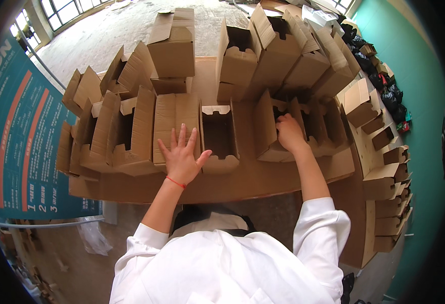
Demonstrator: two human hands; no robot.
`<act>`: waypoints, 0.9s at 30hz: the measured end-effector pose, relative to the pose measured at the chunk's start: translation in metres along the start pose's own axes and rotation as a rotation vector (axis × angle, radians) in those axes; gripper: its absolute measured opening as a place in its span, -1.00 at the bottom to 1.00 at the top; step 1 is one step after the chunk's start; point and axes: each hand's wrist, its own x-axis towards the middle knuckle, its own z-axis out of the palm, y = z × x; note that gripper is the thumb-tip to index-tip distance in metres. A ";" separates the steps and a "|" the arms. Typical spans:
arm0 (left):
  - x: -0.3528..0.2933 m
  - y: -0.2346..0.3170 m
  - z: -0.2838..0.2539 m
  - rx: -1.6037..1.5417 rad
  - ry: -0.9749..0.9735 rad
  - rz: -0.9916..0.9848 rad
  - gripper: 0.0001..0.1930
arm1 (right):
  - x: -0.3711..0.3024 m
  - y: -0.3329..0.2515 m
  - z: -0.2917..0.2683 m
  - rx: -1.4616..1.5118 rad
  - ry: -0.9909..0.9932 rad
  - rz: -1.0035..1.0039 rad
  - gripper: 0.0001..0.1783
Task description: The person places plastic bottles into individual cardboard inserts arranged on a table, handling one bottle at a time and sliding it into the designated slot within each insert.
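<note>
My left hand lies flat with its fingers spread on a brown cardboard box whose top looks closed. Just right of it stands an open cardboard box with notched rim edges and a dark inside. Further right, my right hand has its fingers curled over the rim of another open cardboard box, which has one flap standing up. The fingertips dip partly into that box and are partly hidden.
Several open boxes stand at the left, and more line the back. A tall box rises at the back middle. All rest on a brown cardboard-topped table. A blue-green banner stands left; more boxes line the right.
</note>
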 end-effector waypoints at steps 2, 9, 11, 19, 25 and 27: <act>0.001 0.002 -0.001 0.006 0.001 -0.010 -0.24 | 0.004 0.000 0.009 0.260 -0.100 0.099 -0.77; -0.001 0.001 0.003 -0.010 0.061 -0.011 -0.26 | -0.005 0.013 -0.016 0.785 -0.535 0.174 -0.83; 0.001 0.002 0.004 -0.014 0.050 -0.016 -0.25 | -0.008 0.009 0.008 0.671 -0.598 0.217 -0.85; 0.002 0.006 0.004 -0.008 0.089 -0.035 -0.25 | 0.032 0.011 0.066 0.283 -0.763 0.460 -0.43; -0.001 0.003 0.004 -0.023 0.106 -0.058 -0.26 | 0.027 0.022 0.103 0.280 -0.645 0.600 -0.38; 0.000 0.004 0.003 -0.039 0.116 -0.058 -0.25 | 0.027 0.027 0.107 0.327 -0.596 0.641 -0.36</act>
